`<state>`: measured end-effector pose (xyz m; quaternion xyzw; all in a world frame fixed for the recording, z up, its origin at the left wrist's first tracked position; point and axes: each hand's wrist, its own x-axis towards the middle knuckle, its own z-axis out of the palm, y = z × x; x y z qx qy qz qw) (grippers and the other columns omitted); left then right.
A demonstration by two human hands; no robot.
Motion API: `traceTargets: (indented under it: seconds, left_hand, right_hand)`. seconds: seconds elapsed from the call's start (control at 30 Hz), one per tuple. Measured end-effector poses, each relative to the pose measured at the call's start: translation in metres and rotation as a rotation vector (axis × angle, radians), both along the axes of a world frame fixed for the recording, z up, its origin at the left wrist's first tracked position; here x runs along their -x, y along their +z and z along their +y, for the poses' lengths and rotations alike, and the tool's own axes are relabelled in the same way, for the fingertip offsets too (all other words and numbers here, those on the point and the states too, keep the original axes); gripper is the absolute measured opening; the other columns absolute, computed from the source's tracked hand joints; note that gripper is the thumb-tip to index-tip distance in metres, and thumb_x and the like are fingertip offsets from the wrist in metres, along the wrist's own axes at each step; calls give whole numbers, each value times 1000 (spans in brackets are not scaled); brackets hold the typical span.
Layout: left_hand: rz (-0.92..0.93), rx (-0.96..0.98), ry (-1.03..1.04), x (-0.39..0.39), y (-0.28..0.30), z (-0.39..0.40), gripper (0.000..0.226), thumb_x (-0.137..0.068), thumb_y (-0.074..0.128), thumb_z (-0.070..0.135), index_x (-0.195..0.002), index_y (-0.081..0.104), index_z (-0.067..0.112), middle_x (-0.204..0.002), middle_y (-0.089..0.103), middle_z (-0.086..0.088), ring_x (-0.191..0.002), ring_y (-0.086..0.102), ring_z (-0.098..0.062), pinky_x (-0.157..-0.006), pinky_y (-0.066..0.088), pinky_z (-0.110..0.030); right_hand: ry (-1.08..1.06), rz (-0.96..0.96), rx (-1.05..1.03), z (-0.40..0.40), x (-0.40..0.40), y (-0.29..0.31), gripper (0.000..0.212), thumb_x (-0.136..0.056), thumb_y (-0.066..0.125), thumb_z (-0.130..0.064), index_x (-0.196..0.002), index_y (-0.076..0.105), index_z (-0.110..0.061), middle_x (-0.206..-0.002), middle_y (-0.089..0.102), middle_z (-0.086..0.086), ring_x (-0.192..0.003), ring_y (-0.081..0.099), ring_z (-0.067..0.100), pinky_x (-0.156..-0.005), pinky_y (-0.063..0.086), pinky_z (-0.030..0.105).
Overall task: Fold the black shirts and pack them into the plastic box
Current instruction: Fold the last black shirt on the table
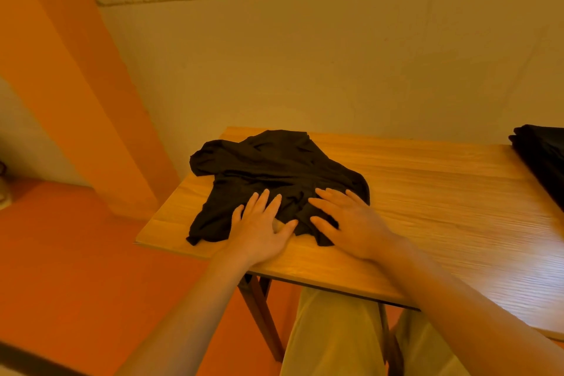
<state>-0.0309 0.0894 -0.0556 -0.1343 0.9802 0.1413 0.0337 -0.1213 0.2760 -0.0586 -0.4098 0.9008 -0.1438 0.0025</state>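
Two hands lie flat on a crumpled black shirt [274,174] at the left end of the wooden table [427,192]: left hand [259,229] at its 6 o'clock edge, right hand [348,223] toward 4 o'clock, fingers straight and spread, gripping nothing. More black fabric [540,159], seemingly stacked, sits at the table's 3 o'clock edge.

One crumpled black shirt [268,174], one dark stack [543,159] (partly cut off), two hands, one table [427,192]
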Motion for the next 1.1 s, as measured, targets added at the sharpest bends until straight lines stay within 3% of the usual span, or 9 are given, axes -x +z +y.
traceTargets:
  seconds: [0.13, 0.23, 0.33, 0.43, 0.57, 0.77, 0.9, 1.0, 1.1]
  left_hand:
    - [88, -92, -116, 29, 6, 17, 58, -98, 40, 50, -151, 25, 31, -161, 13, 5, -148, 3, -13, -118, 2, -40]
    - [279, -102, -160, 48, 13, 29, 41, -97, 53, 33, -138, 50, 25, -145, 46, 4, -135, 36, -14, -111, 26, -35]
    - [339, -2, -178, 58, 18, 34, 32, -97, 54, 26, -128, 59, 22, -131, 57, 6, -121, 49, -13, -98, 43, -30]
    - [373, 80, -195, 60, 15, 36, 29, -97, 52, 26, -124, 62, 20, -126, 60, 6, -116, 52, -11, -90, 45, -26]
    - [467, 25, -162, 58, 15, 39, 26, -97, 52, 26, -120, 64, 19, -122, 61, 5, -112, 54, -11, -89, 47, -27]
    - [526, -252, -103, 58, 40, 51, 24, -96, 55, 31, -115, 65, 20, -101, 68, 5, -87, 62, -9, -80, 53, -33]
    - [458, -410, -127, 52, 59, 49, 20, -92, 60, 32, -109, 65, 22, -103, 63, 11, -97, 55, -2, -82, 46, -23]
    - [350, -394, -147, 42, 66, 34, 22, -86, 70, 27, -107, 63, 28, -101, 60, 15, -96, 55, 0, -80, 45, -16]
    - [338, -376, -132, 34, 67, 19, 28, -85, 70, 14, -109, 64, 27, -96, 59, 19, -90, 57, 4, -76, 43, -7]
  right_hand:
    - [-116, -1, -24, 22, 29, 6, 44, -101, 34, -40, -145, 36, -32, -155, 26, -9, -144, 19, 9, -119, 9, 36]
    - [-252, 2, 72, 53, 49, 11, 35, -100, 44, -28, -133, 53, -26, -143, 48, -5, -134, 39, 13, -115, 23, 35]
    - [-371, 66, 142, 87, 61, 10, 27, -97, 51, -19, -120, 64, -20, -126, 62, 1, -119, 54, 22, -100, 43, 37]
    - [-445, 109, 149, 112, 67, 9, 27, -95, 52, -12, -118, 66, -16, -124, 63, 4, -118, 54, 25, -99, 44, 38]
    - [-442, 137, 159, 122, 64, 14, 30, -93, 53, -12, -121, 64, -15, -134, 56, 6, -126, 46, 25, -110, 33, 41]
    - [-130, 42, 132, 93, 40, 28, 55, -84, 62, -54, -132, 53, -30, -140, 46, -11, -132, 39, 11, -112, 29, 35]
    - [-174, 22, 229, 80, 39, 28, 28, -92, 59, -28, -119, 63, -24, -110, 67, -5, -97, 60, 9, -92, 50, 32]
    - [-338, -69, 337, 83, 42, 34, 32, -97, 52, -20, -129, 56, -21, -100, 64, -5, -73, 57, 3, -66, 44, 17]
    - [-412, -102, 409, 89, 48, 40, 36, -94, 56, -14, -128, 53, -21, -115, 61, -2, -94, 58, 11, -76, 43, 19]
